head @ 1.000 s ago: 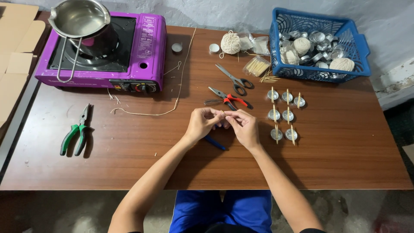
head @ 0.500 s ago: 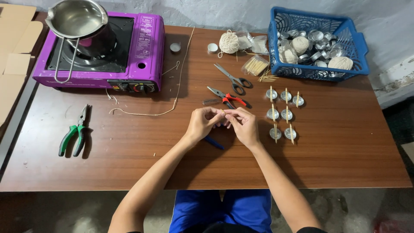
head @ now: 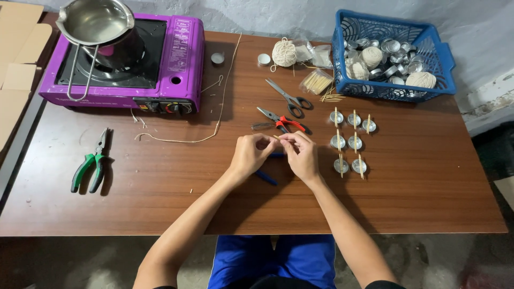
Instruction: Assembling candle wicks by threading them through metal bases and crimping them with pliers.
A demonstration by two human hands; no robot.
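- Whatever the left hand [head: 251, 155] and right hand [head: 302, 155] pinch between their fingertips is too small to make out; only a pale sliver shows where they meet
- A blue-handled tool [head: 266, 177] lies under the hands, its head covered by them
- The saucepan [head: 96, 21] on the purple stove [head: 176, 59] is cut off by the top edge
- The cardboard [head: 16, 80] at the left runs out of the picture
- The metal cups heaped in the blue basket [head: 444, 80] blur together, their count unclear
- The worktop [head: 428, 203] hides the person's lap, apart from blue trousers [head: 278, 262] at the bottom edge
- The stove's knobs [head: 168, 107] are too small to read
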